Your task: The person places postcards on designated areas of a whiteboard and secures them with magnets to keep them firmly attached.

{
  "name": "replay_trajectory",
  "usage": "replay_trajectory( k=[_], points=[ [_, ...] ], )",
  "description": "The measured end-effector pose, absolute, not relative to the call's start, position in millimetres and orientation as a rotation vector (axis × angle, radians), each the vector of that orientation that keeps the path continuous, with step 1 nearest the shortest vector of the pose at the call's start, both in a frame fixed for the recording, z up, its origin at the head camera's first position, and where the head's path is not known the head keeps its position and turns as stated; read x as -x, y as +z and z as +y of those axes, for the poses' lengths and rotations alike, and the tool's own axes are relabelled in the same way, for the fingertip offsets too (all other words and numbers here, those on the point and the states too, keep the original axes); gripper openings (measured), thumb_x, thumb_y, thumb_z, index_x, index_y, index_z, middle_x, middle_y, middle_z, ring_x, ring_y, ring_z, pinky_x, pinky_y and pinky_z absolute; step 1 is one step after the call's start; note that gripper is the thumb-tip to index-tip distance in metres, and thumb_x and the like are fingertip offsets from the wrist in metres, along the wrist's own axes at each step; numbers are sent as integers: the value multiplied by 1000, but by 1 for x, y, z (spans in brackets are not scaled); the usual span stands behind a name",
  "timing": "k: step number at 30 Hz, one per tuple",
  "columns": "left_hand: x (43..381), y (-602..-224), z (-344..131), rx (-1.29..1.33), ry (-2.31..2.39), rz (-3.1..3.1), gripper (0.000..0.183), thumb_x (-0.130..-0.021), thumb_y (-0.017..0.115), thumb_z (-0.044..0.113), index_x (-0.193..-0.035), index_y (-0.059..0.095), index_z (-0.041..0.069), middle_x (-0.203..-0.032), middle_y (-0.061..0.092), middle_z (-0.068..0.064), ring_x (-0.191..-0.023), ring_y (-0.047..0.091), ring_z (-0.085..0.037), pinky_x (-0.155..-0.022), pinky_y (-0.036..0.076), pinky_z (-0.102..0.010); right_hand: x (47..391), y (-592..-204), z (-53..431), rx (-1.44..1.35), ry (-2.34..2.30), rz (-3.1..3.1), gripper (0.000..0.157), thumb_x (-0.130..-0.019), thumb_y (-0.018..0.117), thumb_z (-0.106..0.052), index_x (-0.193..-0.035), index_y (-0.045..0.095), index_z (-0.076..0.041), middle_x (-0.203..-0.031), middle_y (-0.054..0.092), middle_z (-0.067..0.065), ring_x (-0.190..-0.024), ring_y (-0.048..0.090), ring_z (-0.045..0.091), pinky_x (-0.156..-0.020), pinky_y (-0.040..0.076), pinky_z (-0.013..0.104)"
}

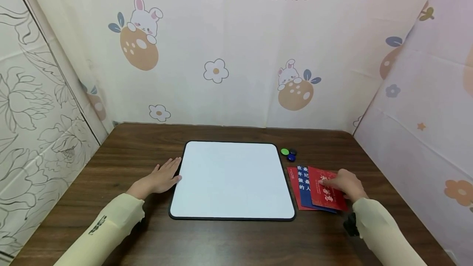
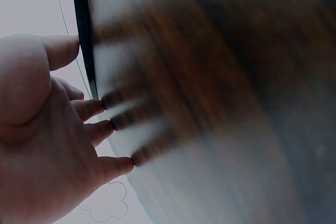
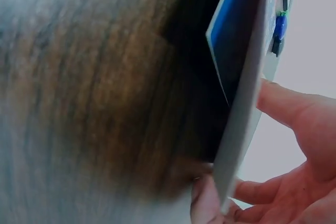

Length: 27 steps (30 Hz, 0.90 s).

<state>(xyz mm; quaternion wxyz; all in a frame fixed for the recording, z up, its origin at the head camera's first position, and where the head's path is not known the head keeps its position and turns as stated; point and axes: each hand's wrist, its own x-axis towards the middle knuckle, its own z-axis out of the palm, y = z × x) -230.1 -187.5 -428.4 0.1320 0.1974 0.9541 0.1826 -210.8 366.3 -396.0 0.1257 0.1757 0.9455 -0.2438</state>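
A whiteboard (image 1: 230, 180) with a black frame lies flat on the brown table (image 1: 221, 239). My left hand (image 1: 161, 179) rests at its left edge, fingers extended, fingertips on the tabletop and thumb right at the frame. On the right side, my right hand (image 1: 347, 184) pinches the top red card (image 1: 322, 194) by its right side. The right wrist view shows the card's pale back (image 3: 239, 124) tilted up between thumb and fingers. Beneath it, partly hidden, are a blue card (image 1: 305, 192) with white characters and another red card (image 1: 293, 182).
Three round magnets, green (image 1: 285, 151), blue (image 1: 291, 157) and black (image 1: 293, 151), sit beyond the cards near the board's far right corner. A printed curtain (image 1: 236, 93) with rabbits and flowers hangs behind the table, with more fabric along both sides.
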Motion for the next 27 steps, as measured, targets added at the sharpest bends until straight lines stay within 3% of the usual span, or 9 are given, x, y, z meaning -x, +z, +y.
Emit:
replay_trajectory(
  k=[10,13,19,24,27],
  points=[
    [229,-429,-188,-573,533,2768,62,-102,43,24,-149,16,-6,-153,15,-28,-140,10,-45,-105,6,-68,207,-403,372,-554,-721,2773,48,-80,73,-39,-79,60,8,-70,58,12,-63,50,21,-55,46,26],
    [230,-430,-188,-578,533,2763,60,-102,42,24,-149,19,-5,-153,15,-28,-140,10,-45,-105,6,-68,206,-403,376,-579,-776,2754,50,-80,74,-39,-82,62,10,-71,58,12,-64,49,21,-54,46,25],
    [230,-431,-188,-580,535,2761,59,-102,42,25,-149,21,-4,-153,15,-27,-141,9,-45,-106,6,-68,206,-404,384,-591,-938,2672,63,-78,76,-41,-97,61,17,-78,62,13,-71,51,23,-58,49,27],
    [230,-431,-188,-587,525,2766,59,-102,42,25,-149,21,-3,-154,15,-27,-141,9,-45,-106,6,-68,206,-405,389,-609,-1044,2597,86,-77,77,-43,-121,44,23,-97,59,25,-85,55,31,-67,55,34],
    [230,-431,-187,-588,522,2768,59,-102,43,25,-149,22,-3,-153,16,-27,-140,10,-45,-106,6,-68,206,-407,391,-622,-1087,2566,87,-79,76,-42,-125,39,22,-102,57,28,-89,54,33,-68,54,36]
  ],
)
